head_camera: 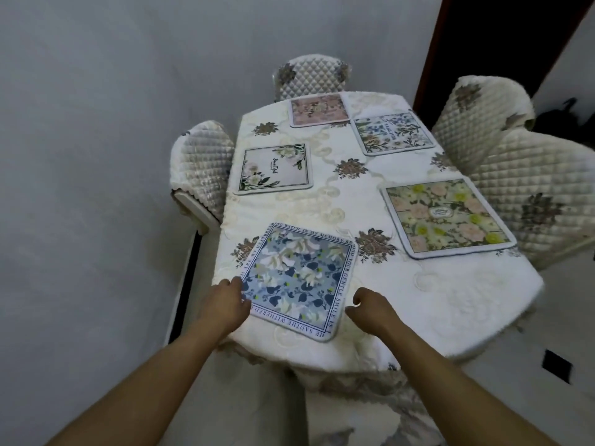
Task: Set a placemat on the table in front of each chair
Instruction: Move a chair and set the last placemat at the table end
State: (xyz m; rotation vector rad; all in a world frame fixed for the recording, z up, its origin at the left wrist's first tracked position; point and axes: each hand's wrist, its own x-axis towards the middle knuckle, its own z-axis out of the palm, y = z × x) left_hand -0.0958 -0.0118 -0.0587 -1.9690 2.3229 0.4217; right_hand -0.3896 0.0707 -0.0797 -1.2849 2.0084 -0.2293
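The blue placemat (297,280) is lying skewed at the table's (450,317) near end. I am resting my left hand (225,302) on its near-left corner, fingers loosely curled, pinching nothing. My right hand (370,309) is hovering just beside its right corner, half-curled and empty. Four other placemats (447,217) are lying before the chairs (528,191).

1. A plain grey-white wall (96,107) fills the left and far side of the room, evenly lit, with no hard shadows.
2. A dark doorway (502,37) opens at the upper right, framed by a reddish-brown edge.
3. The surface (428,304) wears a cream cloth with brown flower motifs and a fringed hem.
4. Quilted cream chairs stand around it: one at the far end (310,77), one on the left (203,165), two on the right (531,194).
5. The floor (563,333) is pale, with a small dark square inset.
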